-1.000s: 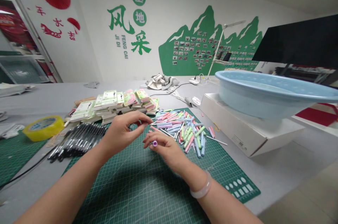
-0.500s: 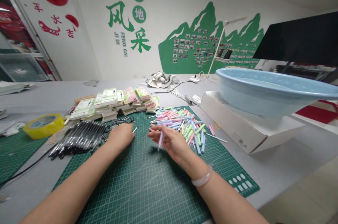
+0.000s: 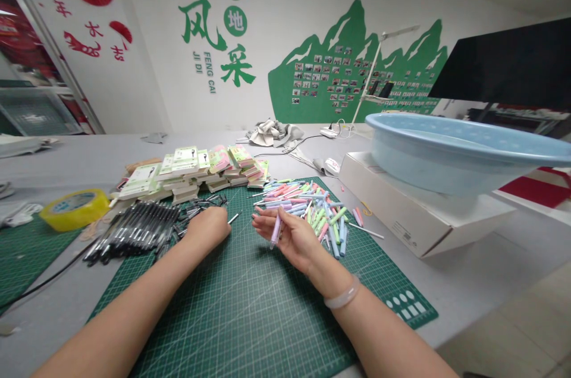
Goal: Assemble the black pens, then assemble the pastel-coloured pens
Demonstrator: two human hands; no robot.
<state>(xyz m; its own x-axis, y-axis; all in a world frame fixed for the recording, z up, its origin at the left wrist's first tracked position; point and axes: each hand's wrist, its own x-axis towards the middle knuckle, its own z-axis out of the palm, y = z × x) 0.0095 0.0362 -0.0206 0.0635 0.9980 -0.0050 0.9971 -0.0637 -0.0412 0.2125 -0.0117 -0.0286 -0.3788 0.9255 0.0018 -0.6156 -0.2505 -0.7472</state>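
Observation:
My left hand [image 3: 207, 227] is closed, its back toward me, around a slim pen-like stick [image 3: 233, 218] whose pale end points out to the right. Most of that stick is hidden by the fingers. In my right hand [image 3: 297, 242], a light purple pen piece [image 3: 275, 232] is pinched between thumb and fingers, tilted and pointing down. Behind the right hand lies a pile of pastel pen parts [image 3: 307, 202] in pink, purple, green and blue. Black pens [image 3: 134, 229] lie in a row left of my left hand, and loose black pieces [image 3: 203, 204] are scattered just behind it.
A green cutting mat [image 3: 232, 306] lies under my hands. Stacked small boxes [image 3: 185, 155] stand behind the black pens. Yellow tape [image 3: 75, 210] sits at the left. On the right, a blue basin [image 3: 423, 158] rests on a white box [image 3: 401, 217]. Crumpled cloth [image 3: 274, 131] lies farther back.
My left hand has shifted slightly to the right with its stick. The purple piece in my right hand has turned a little and moved slightly right.

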